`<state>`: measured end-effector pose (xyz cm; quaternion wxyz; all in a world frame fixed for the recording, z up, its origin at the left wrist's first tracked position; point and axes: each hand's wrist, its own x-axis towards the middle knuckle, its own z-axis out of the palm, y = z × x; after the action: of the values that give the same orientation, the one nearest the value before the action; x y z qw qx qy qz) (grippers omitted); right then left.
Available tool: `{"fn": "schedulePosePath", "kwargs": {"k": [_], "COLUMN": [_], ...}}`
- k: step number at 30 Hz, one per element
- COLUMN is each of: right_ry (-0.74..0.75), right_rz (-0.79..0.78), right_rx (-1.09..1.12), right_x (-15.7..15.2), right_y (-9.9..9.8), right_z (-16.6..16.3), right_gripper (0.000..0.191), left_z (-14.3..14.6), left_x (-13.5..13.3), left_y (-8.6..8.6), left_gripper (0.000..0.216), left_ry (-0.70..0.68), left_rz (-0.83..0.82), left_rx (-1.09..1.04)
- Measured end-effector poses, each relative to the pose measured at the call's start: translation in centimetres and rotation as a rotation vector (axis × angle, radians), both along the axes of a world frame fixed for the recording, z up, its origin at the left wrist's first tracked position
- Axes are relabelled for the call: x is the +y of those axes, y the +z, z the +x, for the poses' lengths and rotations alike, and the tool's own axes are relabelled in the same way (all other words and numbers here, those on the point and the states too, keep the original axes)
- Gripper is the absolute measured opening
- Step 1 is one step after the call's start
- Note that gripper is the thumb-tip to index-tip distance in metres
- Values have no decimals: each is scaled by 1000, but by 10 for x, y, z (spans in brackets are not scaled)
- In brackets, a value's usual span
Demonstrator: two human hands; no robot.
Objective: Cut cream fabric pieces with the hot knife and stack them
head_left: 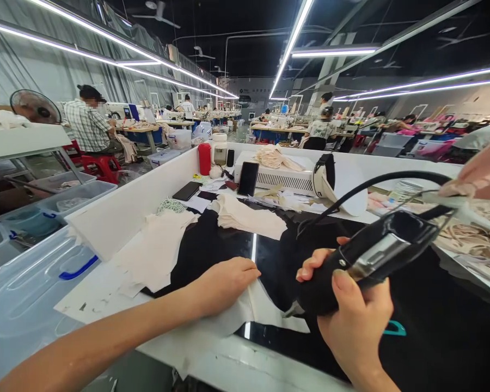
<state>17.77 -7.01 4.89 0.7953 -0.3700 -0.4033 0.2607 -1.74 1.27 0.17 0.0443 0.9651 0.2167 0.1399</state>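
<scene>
My left hand (231,283) is closed over a cream fabric piece (265,310) near the front edge of the table, its fingertips mostly hidden. My right hand (357,310) grips a black corded hand tool (375,256) with a silvery panel on its body. The tool is tilted, and its pale tip is close to the right part of the fabric; whether it touches I cannot tell. Beyond my left hand lie a stack of cream fabric pieces (249,216) and more cream pieces (157,250). A teal loop (395,328) shows beside my right wrist.
Another person's hand (482,169) reaches in at the right, near the tool's cable (387,177). An upright phone (248,178), a red container (204,159) and a white vented box (283,179) stand at the back. Clear plastic bins (36,310) are at the left.
</scene>
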Motion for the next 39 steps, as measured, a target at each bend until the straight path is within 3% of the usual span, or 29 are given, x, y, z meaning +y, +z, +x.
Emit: {"fn": "schedulePosePath", "kwargs": {"k": [16,24,29,34,39], "right_ry": [-44,-86,-39,-78,-21], "right_rz": [-43,-110,-152,-62,-17], "right_rx": [40,51,21,64,47], "right_x": [-14,-16,-1,30,52], "right_y": [18,12,21,26,22], "right_z": [-2,6,7,-9,-21], "right_gripper": [57,56,48,47,44], "left_z": [-16,-15,-13,-14,-13], "left_x": [-6,-5,-8,-9,-10], "left_y": [-6,-15,-15,-14,-14], "left_gripper": [28,28,22,23,21], "left_ry": [-55,-100,-104,-121,-126], "left_rz": [70,51,71,85,62], "left_rx": [-50,-110,-99,-151,-159]}}
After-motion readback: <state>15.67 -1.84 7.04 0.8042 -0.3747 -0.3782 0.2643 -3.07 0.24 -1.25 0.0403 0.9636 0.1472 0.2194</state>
